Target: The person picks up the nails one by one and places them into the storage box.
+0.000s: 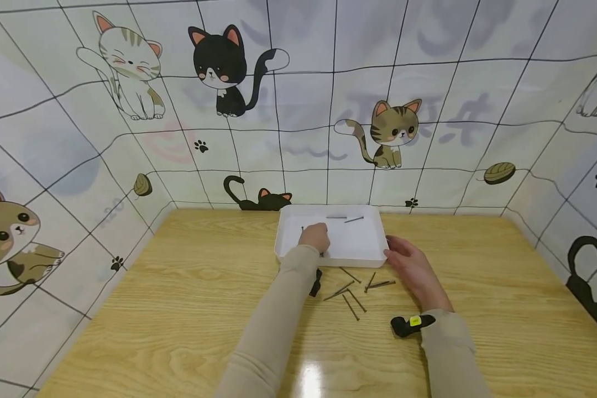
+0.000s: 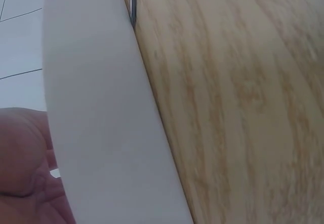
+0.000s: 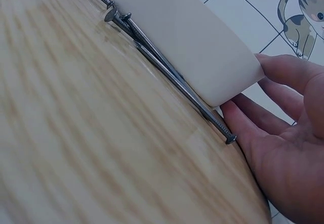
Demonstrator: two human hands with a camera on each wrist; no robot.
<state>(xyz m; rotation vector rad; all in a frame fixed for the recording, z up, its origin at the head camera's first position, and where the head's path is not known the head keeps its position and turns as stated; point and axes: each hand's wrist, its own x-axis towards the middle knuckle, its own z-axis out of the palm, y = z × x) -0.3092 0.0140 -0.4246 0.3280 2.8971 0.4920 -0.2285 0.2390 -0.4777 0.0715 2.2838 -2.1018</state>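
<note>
A white rectangular tray (image 1: 355, 237) stands on the wooden table by the back wall. My left hand (image 1: 314, 237) reaches down over its left part, inside the walls; in the left wrist view part of that hand (image 2: 23, 158) shows behind the tray's front wall. Its fingertips are hidden, and I cannot tell whether they pinch a nail. Two nails (image 1: 354, 219) lie at the tray's back, with others by the left hand. Outside the front right corner, my right hand (image 1: 418, 273) touches the tray with fairly straight fingers. Several loose nails (image 3: 167, 70) lie before the tray.
Patterned wall covering with cats (image 1: 395, 132) encloses the wooden table (image 1: 189, 287) at the back and both sides. Black wrist cameras (image 1: 412, 325) are strapped at both wrists. The nails between the forearms lie at various angles, some crossing each other.
</note>
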